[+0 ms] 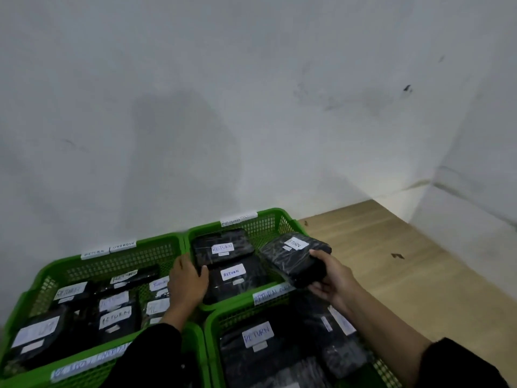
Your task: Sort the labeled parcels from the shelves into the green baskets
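Holding a black wrapped parcel (pixel 296 257) labelled RETURN, your right hand (pixel 331 281) grips its near end above the right rim of the far green basket (pixel 263 219). Your left hand (pixel 188 281) closes on the corner of another RETURN parcel (pixel 222 246) lying inside that basket. Two more green baskets, left (pixel 50 273) and near (pixel 212 326), hold labelled parcels.

Wood floor (pixel 391 247) w/ green baskets (pixel 246 219) sitting directly on it.
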`<action>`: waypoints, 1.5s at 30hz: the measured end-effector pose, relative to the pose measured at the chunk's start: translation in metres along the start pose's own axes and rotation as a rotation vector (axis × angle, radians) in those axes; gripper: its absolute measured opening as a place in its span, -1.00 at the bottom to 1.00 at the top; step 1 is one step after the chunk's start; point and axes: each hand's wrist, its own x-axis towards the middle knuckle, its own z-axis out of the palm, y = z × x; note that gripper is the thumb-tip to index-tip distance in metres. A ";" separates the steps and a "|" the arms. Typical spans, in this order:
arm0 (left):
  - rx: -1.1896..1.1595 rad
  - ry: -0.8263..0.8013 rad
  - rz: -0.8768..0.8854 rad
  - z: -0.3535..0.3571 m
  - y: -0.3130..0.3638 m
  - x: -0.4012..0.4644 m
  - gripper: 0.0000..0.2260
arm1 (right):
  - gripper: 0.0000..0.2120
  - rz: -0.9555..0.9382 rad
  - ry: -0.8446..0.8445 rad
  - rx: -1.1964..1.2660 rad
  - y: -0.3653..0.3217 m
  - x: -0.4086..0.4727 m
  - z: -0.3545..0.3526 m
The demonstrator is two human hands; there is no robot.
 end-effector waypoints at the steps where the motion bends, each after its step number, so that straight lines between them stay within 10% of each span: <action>1: 0.071 -0.019 -0.012 0.008 -0.005 0.003 -0.42 | -0.61 -0.004 0.012 -0.001 -0.003 0.012 0.008; 6: 0.088 -0.007 -0.012 0.040 -0.030 0.007 -0.33 | -0.38 -0.003 0.055 0.002 -0.002 0.081 0.056; 18: 0.137 0.030 -0.032 0.040 -0.030 0.006 -0.31 | -0.58 0.186 0.036 0.114 0.024 0.152 0.093; 45: -0.035 -0.214 -0.080 0.001 -0.026 0.021 -0.26 | -0.42 0.033 -0.284 -0.134 0.007 0.007 0.031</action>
